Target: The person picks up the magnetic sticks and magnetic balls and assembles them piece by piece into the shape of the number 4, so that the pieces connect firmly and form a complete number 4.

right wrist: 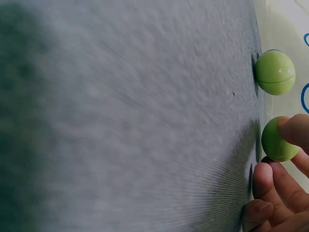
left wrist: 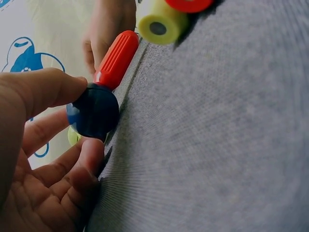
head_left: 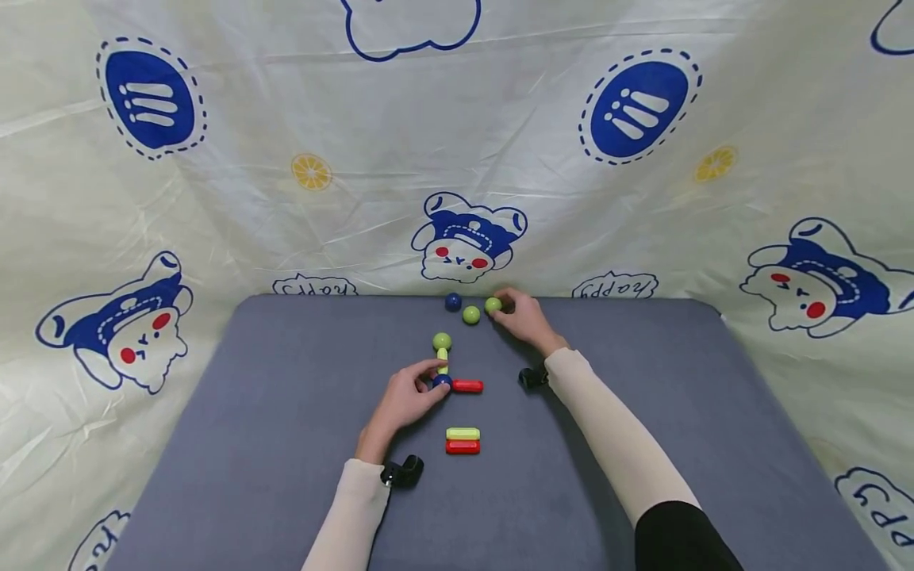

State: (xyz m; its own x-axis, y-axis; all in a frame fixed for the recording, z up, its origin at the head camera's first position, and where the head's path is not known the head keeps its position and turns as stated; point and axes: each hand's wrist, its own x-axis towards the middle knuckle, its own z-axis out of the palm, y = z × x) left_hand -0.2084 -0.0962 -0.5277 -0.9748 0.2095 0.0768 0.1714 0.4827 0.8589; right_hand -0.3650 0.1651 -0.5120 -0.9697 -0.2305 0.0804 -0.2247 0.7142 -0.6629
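My left hand (head_left: 401, 400) holds a dark blue ball (head_left: 443, 383) between thumb and fingers; the thumb lies on it in the left wrist view. A red magnetic rod (head_left: 468, 386) meets this ball and points right. From the ball a yellow-green rod (head_left: 443, 354), partly behind my fingers, runs away from me to a green ball (head_left: 442, 342). Near the table's far edge, my right hand (head_left: 527, 321) pinches another green ball (right wrist: 279, 140) between thumb and fingers, close to the table surface.
To the left of my right hand lie a loose green ball (head_left: 471, 316) and a dark blue ball (head_left: 453, 301). Nearer me, a second yellow-green rod (head_left: 462, 434) and another red rod (head_left: 462, 447) lie side by side on the grey table (head_left: 286, 396). A printed sheet (head_left: 371, 222) hangs behind.
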